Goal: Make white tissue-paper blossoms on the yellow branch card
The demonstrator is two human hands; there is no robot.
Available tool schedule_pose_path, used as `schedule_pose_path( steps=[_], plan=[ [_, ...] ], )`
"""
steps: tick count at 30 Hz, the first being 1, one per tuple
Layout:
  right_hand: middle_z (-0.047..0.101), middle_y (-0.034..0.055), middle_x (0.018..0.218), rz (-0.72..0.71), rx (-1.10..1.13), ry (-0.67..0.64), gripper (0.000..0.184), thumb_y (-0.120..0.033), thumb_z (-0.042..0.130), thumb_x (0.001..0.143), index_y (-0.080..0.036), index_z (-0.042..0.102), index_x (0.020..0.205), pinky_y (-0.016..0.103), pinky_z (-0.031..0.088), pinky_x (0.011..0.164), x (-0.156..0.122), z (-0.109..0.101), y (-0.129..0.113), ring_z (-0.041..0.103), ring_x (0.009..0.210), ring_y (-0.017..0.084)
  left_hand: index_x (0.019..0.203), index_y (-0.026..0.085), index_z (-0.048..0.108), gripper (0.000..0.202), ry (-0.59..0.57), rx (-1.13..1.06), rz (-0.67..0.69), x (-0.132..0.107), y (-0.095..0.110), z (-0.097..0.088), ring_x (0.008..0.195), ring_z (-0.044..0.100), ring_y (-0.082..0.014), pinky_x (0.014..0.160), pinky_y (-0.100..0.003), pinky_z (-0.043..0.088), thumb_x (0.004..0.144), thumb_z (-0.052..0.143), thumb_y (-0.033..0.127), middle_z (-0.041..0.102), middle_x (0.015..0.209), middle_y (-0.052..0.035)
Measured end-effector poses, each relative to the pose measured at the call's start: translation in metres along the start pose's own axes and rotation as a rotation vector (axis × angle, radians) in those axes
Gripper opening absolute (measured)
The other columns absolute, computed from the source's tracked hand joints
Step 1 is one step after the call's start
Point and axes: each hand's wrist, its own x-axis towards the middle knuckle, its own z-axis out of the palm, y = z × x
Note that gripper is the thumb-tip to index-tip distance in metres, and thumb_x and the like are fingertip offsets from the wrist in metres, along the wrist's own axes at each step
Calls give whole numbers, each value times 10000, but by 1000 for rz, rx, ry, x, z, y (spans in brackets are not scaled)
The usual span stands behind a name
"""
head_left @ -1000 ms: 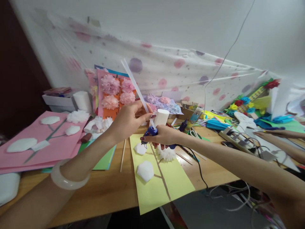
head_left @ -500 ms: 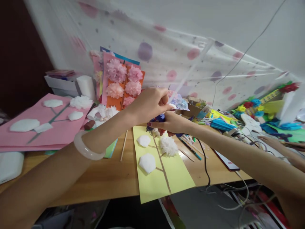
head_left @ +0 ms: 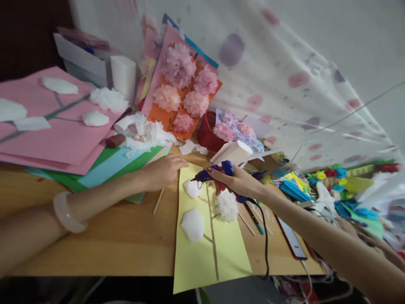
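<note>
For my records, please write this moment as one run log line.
right hand: holds glue gun over yellow paper | left hand: by paper's top-left corner, contact unclear | paper: stem, fluffy flower, two white pads

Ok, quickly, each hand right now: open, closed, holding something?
Left hand: at the top-left corner of the yellow paper; whether it grips anything cannot be told.
Right hand: closed, holding the blue glue gun.
</note>
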Motion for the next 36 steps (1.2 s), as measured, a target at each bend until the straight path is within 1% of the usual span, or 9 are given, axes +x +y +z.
schedule_pose_path(
  steps=[3, 6, 12, 16, 19, 25, 30, 34, 36],
  plan=[
    [678, 25, 615, 48, -30, -6, 607, -721, 466, 881, -185, 608, 632, 232, 360, 511, 6, 4, 2, 518, 540, 111, 1248, 151, 632, 561, -106, 83, 61, -6, -16, 18, 1343, 494, -249, 1136, -411, 331, 756, 419, -15, 619, 1382, -105],
    [655, 19, 579, 56, -29, -31, 628, -737, 464, 873, -182, 582, 604, 237, 357, 526, 11, 8, 0, 516, 535, 110, 1215, 212, 661, 554, -105, 120, 65, -8, -22, 24, 1346, 492, -245, 1147, -424, 289, 759, 447, -17, 634, 1372, -62],
    [661, 32, 578, 137, -40, -13, 637, -798, 488, 809, -185, 594, 674, 256, 379, 527, 18, 13, 1, 585, 555, 149, 1214, 262, 671, 473, -98, 83, 3, -13, -21, 22, 1330, 505, -258, 1111, -425, 297, 812, 507, 74, 636, 1372, -33],
    [649, 34, 548, 155, -112, -13, 649, -813, 469, 799, -190, 595, 670, 265, 383, 512, 20, 15, 1, 562, 523, 150, 1246, 217, 659, 406, -160, 162, -3, -12, -16, 17, 1341, 487, -273, 1096, -417, 306, 889, 477, 152, 597, 1416, -41],
    [616, 22, 512, 149, -118, 10, 634, -804, 493, 787, -190, 583, 657, 260, 380, 493, 20, 16, -1, 546, 494, 141, 1253, 200, 657, 384, -154, 180, -3, -12, -14, 15, 1323, 505, -265, 1078, -413, 324, 935, 442, 183, 600, 1414, -41],
    [558, -10, 491, 183, -68, 12, 617, -807, 540, 737, -195, 572, 669, 243, 346, 425, 13, 17, -6, 499, 425, 115, 1245, 205, 664, 384, -150, 192, -9, -11, -15, 15, 1313, 517, -233, 1063, -374, 331, 932, 441, 182, 605, 1408, -16],
    [492, -26, 436, 119, -130, -35, 593, -761, 523, 788, -202, 559, 595, 244, 334, 432, 7, 16, -7, 467, 414, 110, 1233, 212, 672, 385, -130, 195, 0, -10, -16, 16, 1304, 526, -226, 1049, -366, 333, 928, 437, 193, 615, 1395, -10],
    [604, 8, 545, 52, -135, -26, 576, -714, 524, 827, -192, 613, 601, 252, 382, 506, 8, 15, -8, 533, 515, 126, 1237, 216, 670, 381, -118, 194, 11, -11, -17, 18, 1302, 529, -223, 1042, -362, 335, 929, 446, 195, 613, 1397, -16],
    [614, 10, 552, 42, -165, -21, 594, -716, 510, 839, -190, 616, 584, 252, 377, 519, 9, 15, -8, 524, 525, 121, 1241, 211, 667, 382, -112, 207, 21, -12, -18, 19, 1292, 537, -225, 1037, -364, 340, 927, 450, 194, 614, 1396, -23]
  ],
)
